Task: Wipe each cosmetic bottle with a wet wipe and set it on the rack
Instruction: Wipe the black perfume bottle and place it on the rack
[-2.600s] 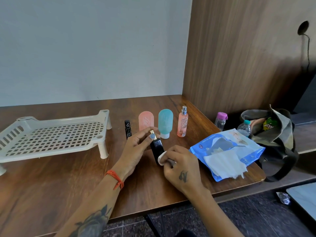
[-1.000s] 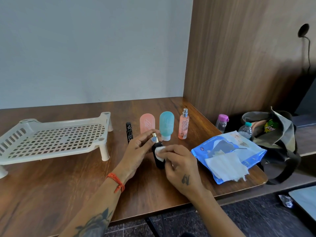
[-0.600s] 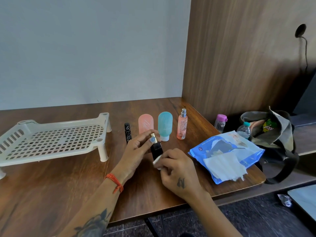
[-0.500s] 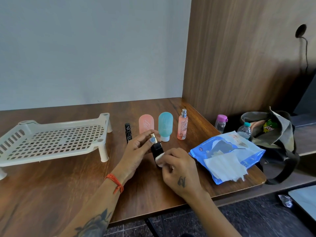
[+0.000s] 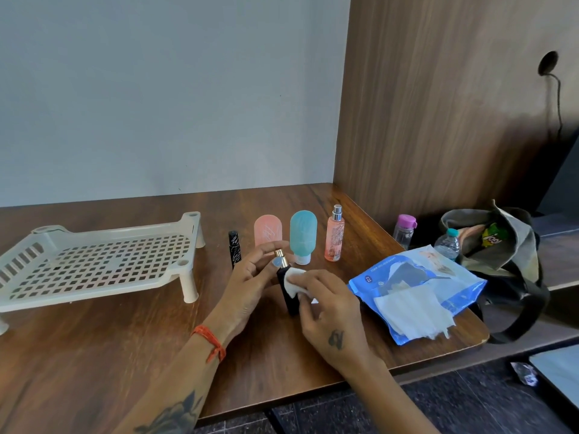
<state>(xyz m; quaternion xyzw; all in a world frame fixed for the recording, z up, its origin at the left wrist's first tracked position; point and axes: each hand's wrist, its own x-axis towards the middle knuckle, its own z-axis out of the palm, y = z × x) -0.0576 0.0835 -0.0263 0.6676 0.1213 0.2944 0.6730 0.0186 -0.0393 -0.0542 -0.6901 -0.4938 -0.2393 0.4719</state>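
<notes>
- Head view. We take the black bottle as our landmark; it stands near the front middle of the wooden table, leaning slightly, its gold neck uppermost.
- Our left hand pinches the gold neck of the black bottle between thumb and fingertips. An orange thread band circles that wrist.
- Our right hand has its fingers curled on a folded white wipe, pressing it against the upper right face of the black bottle.
- Just behind the black bottle, in a row: a thin black tube to the left, a pink bottle, a teal bottle on its white cap, and a slim peach spray bottle furthest right. All four stand upright, apart from one another.
- Well left of the black bottle sits the cream rack, perforated top, on short legs. Nothing rests on it.
- Right of the black bottle, near the table's edge, lies the blue wipes pack, open, with white sheets spilling from it.
- Beyond the pack, off the table: a small bottle with a purple cap, a water bottle with a teal cap, and a grey-green bag with a black strap.
</notes>
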